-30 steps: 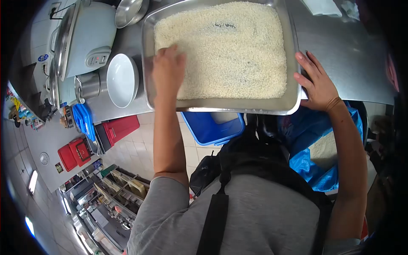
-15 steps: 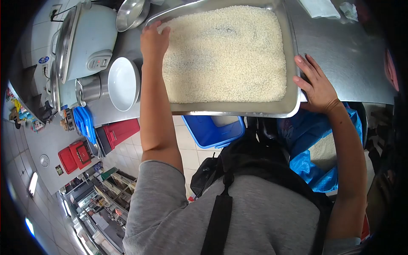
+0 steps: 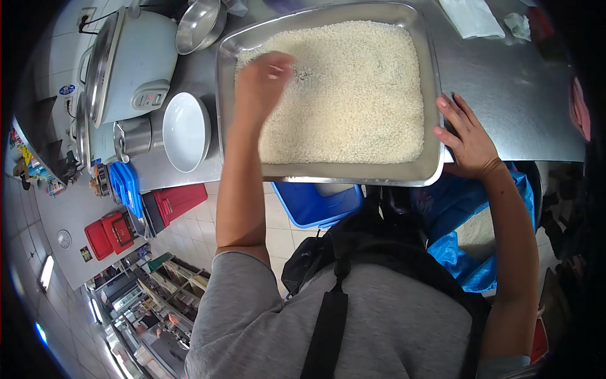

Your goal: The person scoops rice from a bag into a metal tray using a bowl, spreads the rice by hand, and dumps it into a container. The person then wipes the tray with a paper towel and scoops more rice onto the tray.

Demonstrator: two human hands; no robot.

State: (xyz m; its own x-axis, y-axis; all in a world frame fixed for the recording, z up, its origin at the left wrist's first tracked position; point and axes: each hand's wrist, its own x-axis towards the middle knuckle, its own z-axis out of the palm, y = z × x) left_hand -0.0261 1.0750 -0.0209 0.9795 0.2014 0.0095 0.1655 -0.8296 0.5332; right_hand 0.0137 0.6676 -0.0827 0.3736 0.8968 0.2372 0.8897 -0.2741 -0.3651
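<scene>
A large rectangular steel tray lies on the metal counter, spread with white rice grains. Over the left part of the rice is my left hand. Its fingers look bent and are smeared by motion, so I cannot tell whether grains are in them. A small thin patch shows in the rice just right of those fingers. My right hand rests against the tray's right side near the front corner, fingers stretched out and slightly apart.
Left of the tray are a white bowl, a steel bowl and a large rice cooker. Below the counter edge stand a blue bin and a blue sack with pale grains inside. White bag lies at back right.
My left hand has moved right from the tray's left rim to above the rice. My right hand stays at the tray's right side. The view has shifted slightly.
</scene>
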